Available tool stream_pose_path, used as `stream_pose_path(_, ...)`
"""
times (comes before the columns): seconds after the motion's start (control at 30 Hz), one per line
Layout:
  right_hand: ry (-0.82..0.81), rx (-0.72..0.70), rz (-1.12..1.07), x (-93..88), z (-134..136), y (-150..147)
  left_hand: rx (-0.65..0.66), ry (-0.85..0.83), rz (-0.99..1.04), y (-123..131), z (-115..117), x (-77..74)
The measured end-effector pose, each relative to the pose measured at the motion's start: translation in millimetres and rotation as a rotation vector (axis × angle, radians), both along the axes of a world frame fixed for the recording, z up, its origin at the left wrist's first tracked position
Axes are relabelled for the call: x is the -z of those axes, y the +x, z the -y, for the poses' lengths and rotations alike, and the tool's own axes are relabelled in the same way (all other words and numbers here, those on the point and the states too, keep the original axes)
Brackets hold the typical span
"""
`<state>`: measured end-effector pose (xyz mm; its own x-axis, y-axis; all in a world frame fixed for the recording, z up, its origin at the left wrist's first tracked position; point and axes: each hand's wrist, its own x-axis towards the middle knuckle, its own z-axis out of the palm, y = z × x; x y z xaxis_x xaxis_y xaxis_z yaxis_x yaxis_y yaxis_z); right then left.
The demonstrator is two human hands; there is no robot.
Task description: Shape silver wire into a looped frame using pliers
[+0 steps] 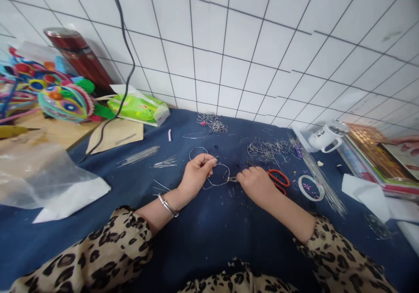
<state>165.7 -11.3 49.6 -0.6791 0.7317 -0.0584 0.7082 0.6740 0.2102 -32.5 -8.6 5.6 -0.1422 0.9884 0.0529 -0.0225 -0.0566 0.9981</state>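
Between the thumb and fingers of my left hand (199, 170), a thin silvery wire (229, 170) bent into rounded loops is pinched. My right hand (257, 184) is closed around small metal pliers (232, 179), whose tip meets the right side of the wire loop; the grip is hidden in my fist. Orange-handled scissors (278, 178) lie just beyond my right hand, partly covered by it. A few short wire pieces (231, 191) rest on the dark blue cloth (209, 232) below the loop.
Straight wires (139, 155) and a short wire bundle (165, 162) lie left; tangled wire (268, 150) lies behind my right hand. Right are a white ring-shaped dish (310, 188), a mug (327, 136) and books (369, 153). Another person's hand (407, 142) shows at far right. A cable (122, 31) hangs left.
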Motion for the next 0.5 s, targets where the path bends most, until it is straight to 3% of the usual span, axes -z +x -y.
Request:
stream_pose_path(0.13,-0.199,0.083,-0.046,-10.0,-3.2,20.0,-0.007,0.003,0.011,-0.3,0.5,-1.8)
stream_pose_path(0.3,-0.639,0.033,-0.066,-25.6,-13.7,43.5,-0.001,-0.005,0.009,0.0,0.1,-0.6)
stream_pose_path(0.4,-0.692,0.091,-0.044,-32.7,-18.8,50.6,0.012,-0.014,0.01,0.7,-0.3,0.5)
stream_pose_path(0.5,-0.619,0.145,0.026,-36.8,-18.7,51.9,0.012,-0.011,-0.002,1.3,-0.4,1.6)
